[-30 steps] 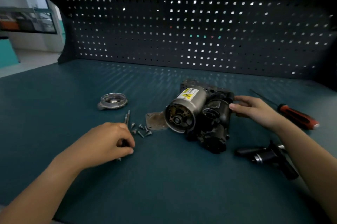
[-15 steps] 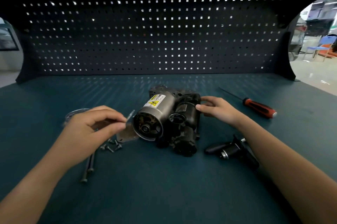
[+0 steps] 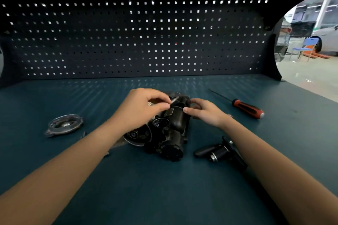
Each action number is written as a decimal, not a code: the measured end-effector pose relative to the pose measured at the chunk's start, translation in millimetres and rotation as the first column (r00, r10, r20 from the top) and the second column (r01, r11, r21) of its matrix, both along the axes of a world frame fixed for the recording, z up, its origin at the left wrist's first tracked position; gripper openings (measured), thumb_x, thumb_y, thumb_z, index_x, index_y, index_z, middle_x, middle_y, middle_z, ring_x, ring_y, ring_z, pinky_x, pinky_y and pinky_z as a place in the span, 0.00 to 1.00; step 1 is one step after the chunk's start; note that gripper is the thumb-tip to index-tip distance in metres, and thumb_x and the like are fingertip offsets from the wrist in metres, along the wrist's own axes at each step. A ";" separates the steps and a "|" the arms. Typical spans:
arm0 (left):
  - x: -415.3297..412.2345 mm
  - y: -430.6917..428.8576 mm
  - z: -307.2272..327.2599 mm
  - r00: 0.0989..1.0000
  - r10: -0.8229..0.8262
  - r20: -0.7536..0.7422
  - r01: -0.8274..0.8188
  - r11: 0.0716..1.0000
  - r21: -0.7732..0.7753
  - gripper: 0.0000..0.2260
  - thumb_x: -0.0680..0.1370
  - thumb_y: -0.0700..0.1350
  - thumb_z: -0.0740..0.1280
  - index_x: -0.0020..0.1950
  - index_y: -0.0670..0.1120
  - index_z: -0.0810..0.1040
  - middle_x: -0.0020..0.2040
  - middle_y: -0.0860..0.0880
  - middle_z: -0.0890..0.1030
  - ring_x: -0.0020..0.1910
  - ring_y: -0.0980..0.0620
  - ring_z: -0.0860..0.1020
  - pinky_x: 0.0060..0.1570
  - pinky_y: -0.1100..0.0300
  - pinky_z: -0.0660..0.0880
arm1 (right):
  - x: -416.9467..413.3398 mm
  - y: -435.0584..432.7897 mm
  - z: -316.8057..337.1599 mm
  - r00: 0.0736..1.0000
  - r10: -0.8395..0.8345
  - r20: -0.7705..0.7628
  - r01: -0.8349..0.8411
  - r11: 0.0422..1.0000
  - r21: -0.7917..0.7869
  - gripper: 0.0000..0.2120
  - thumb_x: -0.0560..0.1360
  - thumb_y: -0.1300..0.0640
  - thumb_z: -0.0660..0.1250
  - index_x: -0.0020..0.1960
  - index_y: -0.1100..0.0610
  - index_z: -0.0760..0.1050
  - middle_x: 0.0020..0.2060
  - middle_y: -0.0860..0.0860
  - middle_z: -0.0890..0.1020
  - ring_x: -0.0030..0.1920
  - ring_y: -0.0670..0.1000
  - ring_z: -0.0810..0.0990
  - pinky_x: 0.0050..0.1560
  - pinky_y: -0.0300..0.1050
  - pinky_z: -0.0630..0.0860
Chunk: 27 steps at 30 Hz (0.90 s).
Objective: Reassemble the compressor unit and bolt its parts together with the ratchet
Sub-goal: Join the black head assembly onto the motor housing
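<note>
The black and silver compressor unit [image 3: 168,133] lies on the teal bench mat in the middle. My left hand [image 3: 139,109] hovers over its top, thumb and fingers pinched on a long silver bolt [image 3: 174,100] whose tip points at the unit's far end. My right hand [image 3: 204,111] rests its fingertips on the right side of the unit's black cylinder. The hand and forearm hide the silver motor can and most of the loose screws. A black ratchet [image 3: 219,152] lies on the mat to the unit's right, under my right forearm.
A round metal end cap [image 3: 64,126] lies at the left. A red-and-black screwdriver [image 3: 245,107] lies at the right rear. A dark pegboard [image 3: 139,41] walls the back of the bench. The bench's right edge opens onto a workshop floor.
My left hand has picked a long bolt off the mat at the left and carried it rightward over the unit. My right hand stayed on the unit. The camera view turned to the right.
</note>
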<state>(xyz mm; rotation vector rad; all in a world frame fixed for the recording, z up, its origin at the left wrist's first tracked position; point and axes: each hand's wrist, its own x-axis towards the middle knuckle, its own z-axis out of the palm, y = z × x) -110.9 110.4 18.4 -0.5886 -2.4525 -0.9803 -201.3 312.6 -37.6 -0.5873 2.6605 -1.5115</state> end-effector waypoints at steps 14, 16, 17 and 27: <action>-21.5 21.9 -7.0 0.999 0.020 0.046 -0.008 0.972 -0.236 0.03 0.72 0.46 0.72 0.45 0.50 0.84 0.39 0.64 0.79 0.43 0.68 0.75 0.49 0.70 0.69 | 0.8 -0.9 0.7 1.000 -0.008 0.021 0.009 1.000 -0.023 0.21 0.74 0.49 0.68 0.63 0.56 0.71 0.58 0.54 0.78 0.59 0.52 0.76 0.64 0.53 0.71; -20.4 26.8 -8.2 1.000 0.026 0.013 -0.022 0.969 -0.246 0.04 0.72 0.46 0.72 0.45 0.49 0.84 0.43 0.56 0.83 0.45 0.59 0.79 0.51 0.63 0.72 | 0.9 -0.6 0.2 1.000 -0.008 0.017 0.009 0.999 -0.031 0.20 0.73 0.49 0.68 0.62 0.54 0.71 0.55 0.52 0.80 0.57 0.51 0.77 0.63 0.54 0.72; -20.1 29.3 -8.8 1.000 0.030 -0.003 -0.029 0.968 -0.251 0.04 0.72 0.45 0.72 0.46 0.49 0.84 0.43 0.53 0.84 0.46 0.56 0.80 0.50 0.61 0.72 | 1.3 -0.4 0.6 1.000 -0.016 0.018 0.017 0.999 -0.035 0.22 0.73 0.48 0.69 0.64 0.55 0.70 0.53 0.51 0.80 0.57 0.51 0.78 0.62 0.54 0.72; -45.0 38.0 -6.4 0.982 0.144 -0.118 -0.183 0.861 -0.474 0.09 0.74 0.51 0.68 0.51 0.49 0.79 0.50 0.53 0.81 0.51 0.52 0.77 0.47 0.58 0.70 | 4.0 1.1 3.9 0.999 0.022 0.044 -0.018 0.997 -0.072 0.17 0.73 0.51 0.69 0.59 0.55 0.72 0.52 0.57 0.82 0.55 0.54 0.79 0.62 0.55 0.72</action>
